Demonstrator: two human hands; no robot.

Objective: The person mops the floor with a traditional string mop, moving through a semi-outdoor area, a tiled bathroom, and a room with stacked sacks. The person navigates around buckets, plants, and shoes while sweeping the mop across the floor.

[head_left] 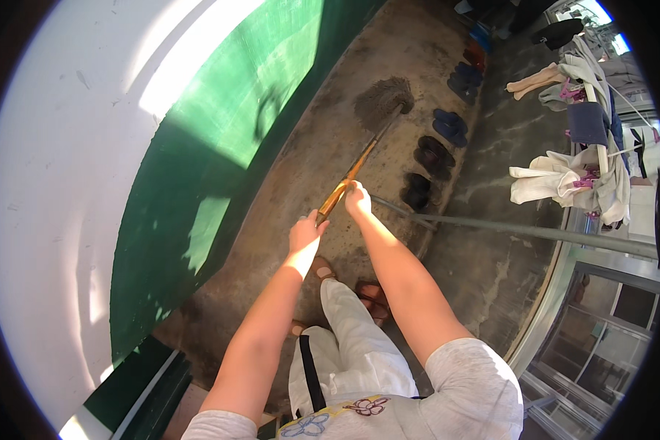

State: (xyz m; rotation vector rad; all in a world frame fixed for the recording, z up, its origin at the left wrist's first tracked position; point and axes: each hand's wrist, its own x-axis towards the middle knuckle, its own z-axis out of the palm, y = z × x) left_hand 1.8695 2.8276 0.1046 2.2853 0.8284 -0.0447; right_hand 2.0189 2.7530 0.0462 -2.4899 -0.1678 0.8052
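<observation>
Both my hands grip the orange-brown handle of a string mop (356,166). My left hand (306,233) is wrapped round the near end of the handle. Farther along, close to where a patch of sunlight falls, my right hand (357,200) is closed on it too. The handle slants away from me to the upper right. At its far end the dark grey, stringy mop head (382,103) lies spread on the stained concrete floor (308,158).
A green and white wall (191,191) runs along the left. Several pairs of dark shoes and slippers (433,155) line the right side of the floor. A metal pole (491,227) crosses at the right, near hanging socks and cloths (550,180). Brown footwear (372,297) sits by my feet.
</observation>
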